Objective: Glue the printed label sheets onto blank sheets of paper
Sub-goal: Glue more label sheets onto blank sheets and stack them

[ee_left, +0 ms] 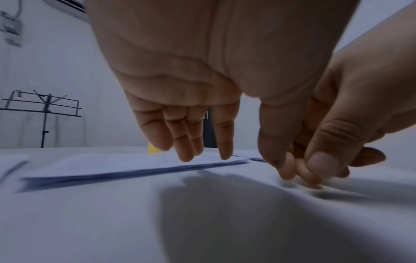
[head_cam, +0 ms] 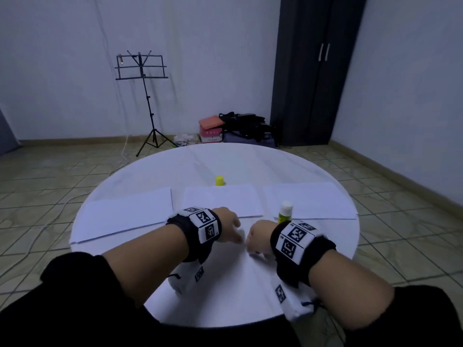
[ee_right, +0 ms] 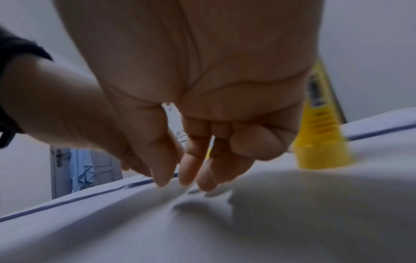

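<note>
On your round table [head_cam: 155, 171], three stacks of paper lie in a row: one [head_cam: 125, 216] toward the left edge, one [head_cam: 223, 200] in the middle, one [head_cam: 313, 200] toward the right edge. A cap [head_cam: 219, 181] sits just behind the middle stack; the glue stick [head_cam: 285, 212] stands between the middle and right stacks.
</note>
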Available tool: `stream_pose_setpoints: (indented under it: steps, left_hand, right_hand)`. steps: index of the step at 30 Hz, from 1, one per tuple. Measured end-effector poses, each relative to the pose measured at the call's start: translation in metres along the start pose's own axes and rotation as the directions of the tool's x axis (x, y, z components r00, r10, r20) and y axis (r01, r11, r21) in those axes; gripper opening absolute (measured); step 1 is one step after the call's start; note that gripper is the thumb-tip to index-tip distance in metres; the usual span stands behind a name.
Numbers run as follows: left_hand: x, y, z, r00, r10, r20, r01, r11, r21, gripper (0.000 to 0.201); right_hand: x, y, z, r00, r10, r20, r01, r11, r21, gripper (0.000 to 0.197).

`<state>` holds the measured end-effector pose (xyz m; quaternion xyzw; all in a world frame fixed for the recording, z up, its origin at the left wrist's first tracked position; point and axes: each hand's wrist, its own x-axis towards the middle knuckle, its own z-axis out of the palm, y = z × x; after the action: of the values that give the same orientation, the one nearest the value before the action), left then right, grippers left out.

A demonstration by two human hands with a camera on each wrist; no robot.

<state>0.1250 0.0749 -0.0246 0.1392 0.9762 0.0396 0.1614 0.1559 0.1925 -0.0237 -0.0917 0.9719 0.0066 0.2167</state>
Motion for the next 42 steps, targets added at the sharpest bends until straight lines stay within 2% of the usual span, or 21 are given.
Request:
stream_pose_setpoints:
  steps: [4,7,10,12,14,16,17,18,19,20,23,26,30,34,39,41,42]
  left_hand:
    - [0.003,0.029,0.001,0.999,0.033,0.012,-0.034,0.999,0.033,0.056]
    - [0.014,0.041,-0.006,0.999,0.024,0.045,-0.027,0.997,0.079,0.05]
    - [0.033,0.048,-0.019,0.999,0.02,0.042,-0.024,0.994,0.109,0.029]
    - [0.05,0.05,-0.03,1.0,0.021,0.007,-0.022,0.993,0.116,0.036]
    - [0.067,0.053,-0.041,1.0,0.023,-0.021,-0.021,0.995,0.098,0.042]
    - [0.086,0.056,-0.051,0.999,0.03,-0.026,-0.028,0.998,0.052,0.038]
    - [0.096,0.057,-0.053,0.999,0.034,-0.029,-0.033,0.999,0.025,0.036]
    - [0.105,0.057,-0.054,0.999,0.039,-0.037,-0.039,0.999,0.004,0.036]
    - [0.114,0.058,-0.052,0.998,0.04,-0.042,-0.04,0.999,-0.008,0.038]
    - [0.124,0.058,-0.049,0.998,0.041,-0.048,-0.042,0.999,-0.017,0.043]
    - [0.147,0.063,-0.038,0.999,0.031,-0.038,-0.033,0.998,-0.053,0.073]
    - [0.165,0.07,-0.034,1.0,0.018,0.025,-0.018,1.0,-0.005,0.103]
    - [0.173,0.075,-0.034,0.997,0.024,0.078,-0.024,1.0,-0.004,0.108]
    - [0.171,0.076,-0.036,0.996,0.082,0.045,-0.08,0.996,-0.034,0.1]
    - [0.162,0.081,-0.044,0.987,0.155,-0.039,-0.159,0.97,-0.186,0.093]
    - [0.16,0.077,-0.048,0.99,0.129,-0.06,-0.142,0.921,-0.363,0.092]
    - [0.159,0.074,-0.048,0.993,0.1,-0.058,-0.116,0.859,-0.499,0.092]
  right_hand:
    - [-0.027,0.029,0.009,0.999,-0.004,0.046,0.007,0.998,-0.057,0.028]
    - [-0.038,0.06,0.012,0.999,0.044,0.023,-0.043,0.998,-0.046,0.015]
    - [-0.03,0.094,0.004,0.992,0.124,0.024,-0.121,0.988,-0.096,0.019]
    - [-0.016,0.117,-0.006,0.986,0.169,0.003,-0.169,0.984,-0.056,0.018]
    - [-0.005,0.136,-0.016,0.982,0.186,-0.035,-0.188,0.978,-0.093,0.036]
    - [0.006,0.15,-0.026,0.983,0.182,-0.031,-0.184,0.966,-0.181,0.046]
    - [0.012,0.154,-0.03,0.986,0.164,-0.01,-0.162,0.963,-0.215,0.044]
    - [0.018,0.157,-0.033,0.989,0.145,0.024,-0.135,0.96,-0.245,0.034]
    - [0.023,0.158,-0.036,0.988,0.143,0.062,-0.121,0.955,-0.27,0.02]
    - [0.028,0.158,-0.038,0.988,0.125,0.092,-0.093,0.952,-0.291,0.017]
    - [0.042,0.161,-0.035,0.982,0.09,0.166,-0.023,0.93,-0.368,0.045]
    - [0.052,0.168,-0.036,0.982,0.07,0.175,0.005,0.919,-0.395,0.044]
    - [0.057,0.174,-0.036,0.988,0.064,0.139,-0.023,0.96,-0.278,0.039]
    - [0.059,0.177,-0.034,0.988,0.099,0.123,-0.07,0.973,-0.22,0.039]
    - [0.064,0.176,-0.032,0.99,0.103,0.094,-0.083,0.977,-0.198,0.04]
    - [0.061,0.176,-0.032,0.992,0.122,0.042,-0.115,0.983,-0.144,0.037]
    - [0.059,0.176,-0.031,0.992,0.129,0.017,-0.126,0.984,-0.125,0.036]
